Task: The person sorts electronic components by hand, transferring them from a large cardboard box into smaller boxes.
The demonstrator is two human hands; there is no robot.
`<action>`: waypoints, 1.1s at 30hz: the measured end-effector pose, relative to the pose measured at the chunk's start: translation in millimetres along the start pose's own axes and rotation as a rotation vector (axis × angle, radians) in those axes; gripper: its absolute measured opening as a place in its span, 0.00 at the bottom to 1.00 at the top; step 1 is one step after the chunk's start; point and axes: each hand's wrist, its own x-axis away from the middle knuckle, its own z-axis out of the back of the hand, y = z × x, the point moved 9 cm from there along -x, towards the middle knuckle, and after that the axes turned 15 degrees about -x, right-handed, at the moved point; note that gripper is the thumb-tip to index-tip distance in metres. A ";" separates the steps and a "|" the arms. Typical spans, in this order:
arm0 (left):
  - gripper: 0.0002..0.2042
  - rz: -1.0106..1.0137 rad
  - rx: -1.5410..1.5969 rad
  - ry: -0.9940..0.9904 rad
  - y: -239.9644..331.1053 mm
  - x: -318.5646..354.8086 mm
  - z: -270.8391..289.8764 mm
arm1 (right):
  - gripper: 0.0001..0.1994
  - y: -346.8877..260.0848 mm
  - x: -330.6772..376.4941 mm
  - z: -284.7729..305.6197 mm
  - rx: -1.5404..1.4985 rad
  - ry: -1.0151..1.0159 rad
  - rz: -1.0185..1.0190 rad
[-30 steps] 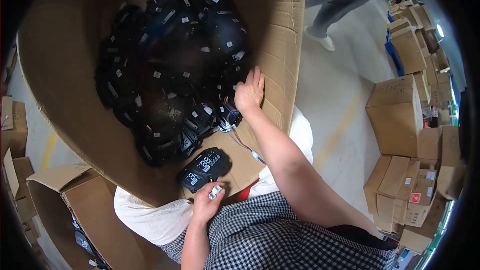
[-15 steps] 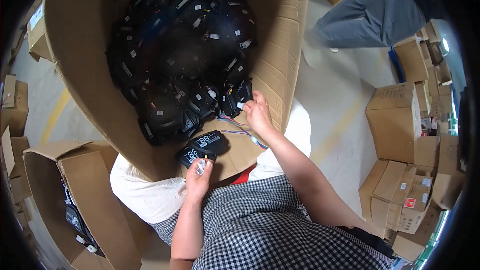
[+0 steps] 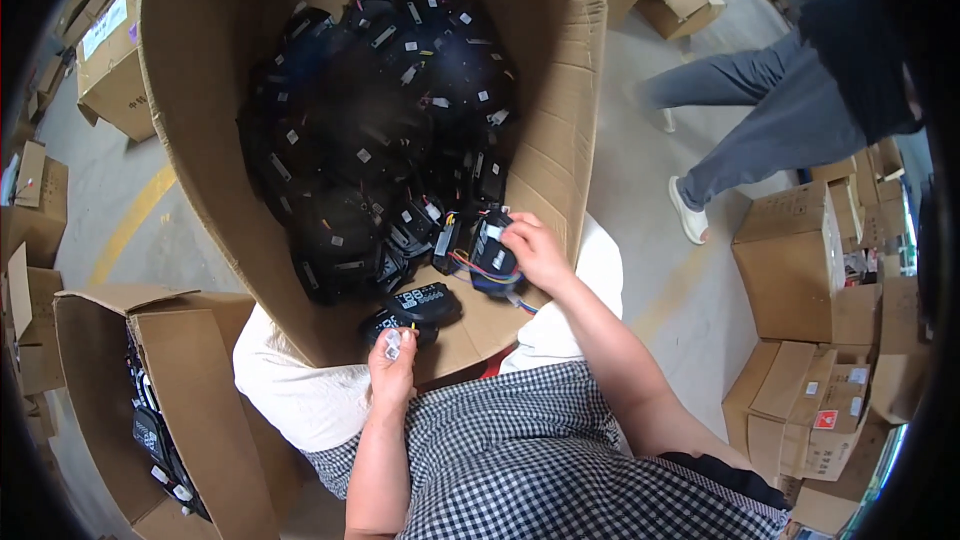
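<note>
A large open cardboard box (image 3: 560, 155) stands before me, heaped with black display units (image 3: 380, 130) that carry wires, white connectors and small labels. In its near right part, my right hand (image 3: 538, 255) is closed on one black display unit (image 3: 494, 256), its back up and coloured wires across it. My left hand (image 3: 392, 365) pinches a whitish plastic connector (image 3: 393, 342) at the near edge. Just beyond that hand lie two display units, face up: the upper one (image 3: 425, 304) rests partly over the lower one (image 3: 374, 325).
A second open carton (image 3: 200, 370) at the lower left holds more display units (image 3: 150, 435). Stacked cartons (image 3: 785, 260) line the right side. Another person (image 3: 780, 105) in grey trousers is on the floor beyond the box. More cartons (image 3: 115, 80) stand at the upper left.
My right hand has taken hold of a display unit and drawn it nearer, away from the heap. The left hand keeps its pinch. The other person has stepped further into view.
</note>
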 end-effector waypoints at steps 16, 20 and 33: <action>0.19 -0.189 0.505 -0.184 37.4 20.6 -3.4 | 0.18 19.5 9.0 -81.0 -0.927 -0.691 -0.441; 0.12 -0.309 0.391 -0.134 43.2 22.5 -4.4 | 0.16 19.4 -16.5 -90.5 -0.703 -0.536 -0.259; 0.08 -0.090 -0.137 -0.357 14.9 24.1 -30.5 | 0.10 -67.2 92.0 -86.3 0.227 -0.561 0.072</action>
